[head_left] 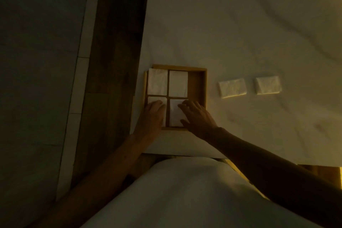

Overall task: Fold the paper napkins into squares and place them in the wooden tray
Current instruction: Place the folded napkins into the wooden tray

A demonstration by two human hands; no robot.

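Observation:
A wooden tray [199,87] lies on the white-covered table near its left edge. Inside it lie several folded white napkins: one at the far left [157,81], one at the far middle [178,83], one at the near left [153,99] and one at the near middle [174,114]. My left hand [152,114] rests flat on the near left napkin. With spread fingers, my right hand [198,116] touches the near middle napkin. Two more folded napkins lie on the cloth right of the tray, one nearer it [232,87] and one farther right [268,84].
The white tablecloth [231,24] stretches far and right, with wrinkles. A dark wooden strip [112,61] and grey floor tiles [37,79] lie left of the table. The tray's right column is bare wood. My white-clad torso [185,200] fills the bottom.

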